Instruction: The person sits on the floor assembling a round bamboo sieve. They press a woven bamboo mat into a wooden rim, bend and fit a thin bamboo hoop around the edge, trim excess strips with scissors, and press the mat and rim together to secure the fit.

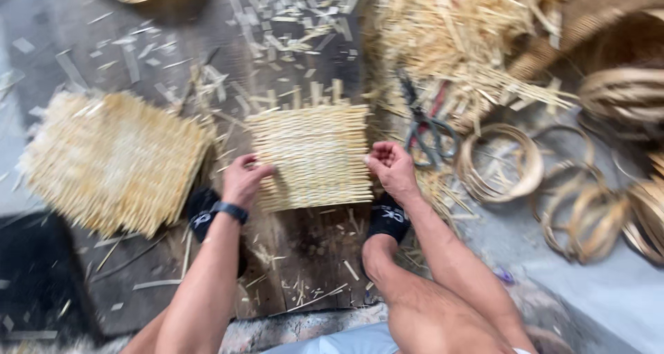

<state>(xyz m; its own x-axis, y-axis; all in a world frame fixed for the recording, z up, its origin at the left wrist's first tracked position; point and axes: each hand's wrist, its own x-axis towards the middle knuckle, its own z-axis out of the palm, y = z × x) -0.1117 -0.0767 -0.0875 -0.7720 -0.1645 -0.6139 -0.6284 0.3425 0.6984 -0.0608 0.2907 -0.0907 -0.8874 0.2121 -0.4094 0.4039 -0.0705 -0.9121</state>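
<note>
Both hands grip a woven mat (311,157) lying on the floor (311,257): left hand (243,181) closed on its left edge, right hand (391,169) on its right edge. Scissors (425,129) lie just beyond.

Two woven mats (312,153) (111,162), one scissors (427,129), perhaps seven bamboo hoops (499,162).

Bare arms, black wristwatch (229,211), black socks (387,219)

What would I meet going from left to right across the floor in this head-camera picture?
Large woven mat → left hand → small woven mat → right hand → scissors → bamboo hoop → pile of more hoops.
</note>
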